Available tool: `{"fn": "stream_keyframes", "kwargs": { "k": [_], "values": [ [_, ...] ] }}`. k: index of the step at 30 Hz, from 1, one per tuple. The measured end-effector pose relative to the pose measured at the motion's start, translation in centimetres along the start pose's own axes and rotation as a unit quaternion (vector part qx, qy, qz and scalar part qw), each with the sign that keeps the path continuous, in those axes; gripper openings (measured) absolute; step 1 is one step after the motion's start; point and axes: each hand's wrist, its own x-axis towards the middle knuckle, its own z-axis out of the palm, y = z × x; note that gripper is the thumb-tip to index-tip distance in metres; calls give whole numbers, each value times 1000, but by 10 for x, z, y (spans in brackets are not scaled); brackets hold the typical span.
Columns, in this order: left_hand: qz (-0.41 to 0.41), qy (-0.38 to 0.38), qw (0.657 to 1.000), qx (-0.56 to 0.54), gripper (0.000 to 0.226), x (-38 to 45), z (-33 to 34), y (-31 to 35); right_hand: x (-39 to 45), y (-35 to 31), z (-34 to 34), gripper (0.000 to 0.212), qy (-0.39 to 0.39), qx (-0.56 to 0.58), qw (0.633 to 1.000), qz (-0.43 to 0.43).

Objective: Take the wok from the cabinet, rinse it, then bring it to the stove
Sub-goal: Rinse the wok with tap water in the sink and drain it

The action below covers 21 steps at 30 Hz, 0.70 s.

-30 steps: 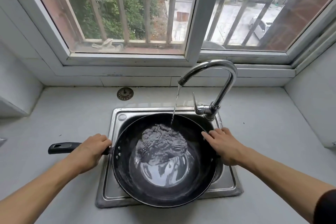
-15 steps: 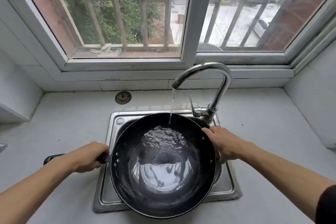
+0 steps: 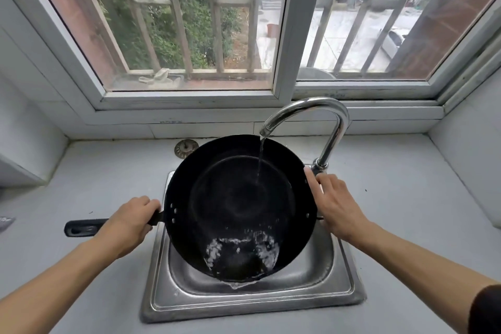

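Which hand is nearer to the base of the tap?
Right. The right hand rests on the wok rim just below the tap base; the left hand grips the handle across the wok.

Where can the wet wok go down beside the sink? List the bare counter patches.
Bare counter lies right of the sink, between the faucet and the side wall. More lies left of the sink, beyond the wok handle. The back strip holds a strainer; the sink is crowded.
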Motion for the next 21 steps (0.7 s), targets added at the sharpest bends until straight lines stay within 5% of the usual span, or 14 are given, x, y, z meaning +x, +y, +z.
{"fn": "stream_keyframes", "kwargs": {
  "k": [4,11,21],
  "values": [
    [9,80,997,4,31,-7,9,5,-1,-5,11,127,33,14,999,13],
    [20,104,993,60,44,-16,21,10,-3,-7,18,129,12,47,998,32],
    [27,148,986,65,36,-10,20,13,-7,-6,17,88,51,147,987,50]
  ]
}}
